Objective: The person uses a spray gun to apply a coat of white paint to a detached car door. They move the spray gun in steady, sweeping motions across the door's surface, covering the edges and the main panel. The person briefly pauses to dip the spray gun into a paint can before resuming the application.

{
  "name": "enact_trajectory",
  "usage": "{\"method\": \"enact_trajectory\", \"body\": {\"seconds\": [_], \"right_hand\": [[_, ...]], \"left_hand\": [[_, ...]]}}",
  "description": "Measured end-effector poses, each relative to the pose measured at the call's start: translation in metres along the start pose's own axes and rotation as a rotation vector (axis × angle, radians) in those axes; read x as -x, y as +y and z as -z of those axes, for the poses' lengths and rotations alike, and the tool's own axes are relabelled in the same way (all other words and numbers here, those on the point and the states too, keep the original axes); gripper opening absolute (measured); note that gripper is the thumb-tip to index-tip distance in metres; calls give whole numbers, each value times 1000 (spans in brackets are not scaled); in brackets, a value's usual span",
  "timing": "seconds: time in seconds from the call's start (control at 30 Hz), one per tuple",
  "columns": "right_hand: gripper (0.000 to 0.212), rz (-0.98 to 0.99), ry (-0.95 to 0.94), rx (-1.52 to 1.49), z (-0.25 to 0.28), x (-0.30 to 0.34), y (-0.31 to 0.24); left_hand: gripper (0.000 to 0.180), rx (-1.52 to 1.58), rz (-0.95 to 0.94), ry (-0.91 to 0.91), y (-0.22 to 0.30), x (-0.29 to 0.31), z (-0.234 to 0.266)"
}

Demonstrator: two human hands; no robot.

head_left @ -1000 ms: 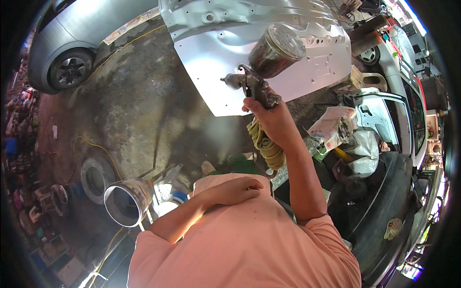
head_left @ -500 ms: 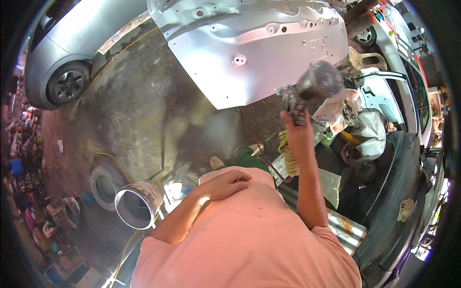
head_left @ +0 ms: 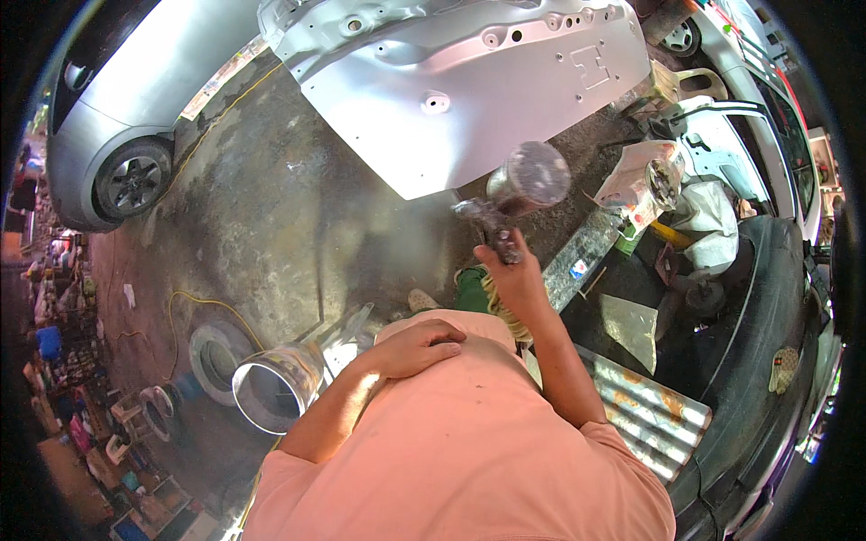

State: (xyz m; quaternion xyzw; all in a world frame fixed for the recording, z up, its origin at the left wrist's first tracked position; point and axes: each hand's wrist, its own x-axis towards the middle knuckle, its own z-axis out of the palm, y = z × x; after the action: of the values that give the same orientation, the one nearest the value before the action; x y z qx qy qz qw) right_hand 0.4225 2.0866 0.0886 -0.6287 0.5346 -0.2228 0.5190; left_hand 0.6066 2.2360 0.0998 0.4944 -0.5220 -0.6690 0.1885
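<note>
My right hand (head_left: 521,281) is wrapped round the handle of a paint spray gun (head_left: 490,219), whose round cup (head_left: 534,177) stands up on top. The gun points leftward, near the lower corner of a silver car body panel (head_left: 487,117) with pressed ridges and holes. A gap of floor shows between gun and panel in this view, and a hazy patch lies left of the nozzle. Flat on the front of my orange shirt rests my left hand (head_left: 417,348), its fingers loosely stretched and nothing in them.
A silver car (head_left: 126,135) stands at the left. Nearer lie a tyre (head_left: 219,361) and a wide metal duct (head_left: 271,392), with a yellow cord (head_left: 216,307) beside them. On the right are a paper-covered bench (head_left: 631,180), a black bumper (head_left: 762,307) and a corrugated sheet (head_left: 645,410).
My right hand has swung the spray gun left and a little down, from beside the panel's right part to its lower corner. My left hand stays on my shirt. The view has shifted slightly.
</note>
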Motion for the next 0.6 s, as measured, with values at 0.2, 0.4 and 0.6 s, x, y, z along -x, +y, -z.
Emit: {"method": "enact_trajectory", "body": {"seconds": [0.2, 0.4, 0.6], "right_hand": [[50, -37, 286, 4, 42, 12, 1], [41, -39, 241, -97, 42, 25, 10], [70, -90, -51, -65, 24, 12, 52]], "left_hand": [[42, 13, 14, -6, 1, 0, -2], [41, -3, -4, -48, 5, -7, -3], [42, -23, 11, -80, 18, -12, -5]]}}
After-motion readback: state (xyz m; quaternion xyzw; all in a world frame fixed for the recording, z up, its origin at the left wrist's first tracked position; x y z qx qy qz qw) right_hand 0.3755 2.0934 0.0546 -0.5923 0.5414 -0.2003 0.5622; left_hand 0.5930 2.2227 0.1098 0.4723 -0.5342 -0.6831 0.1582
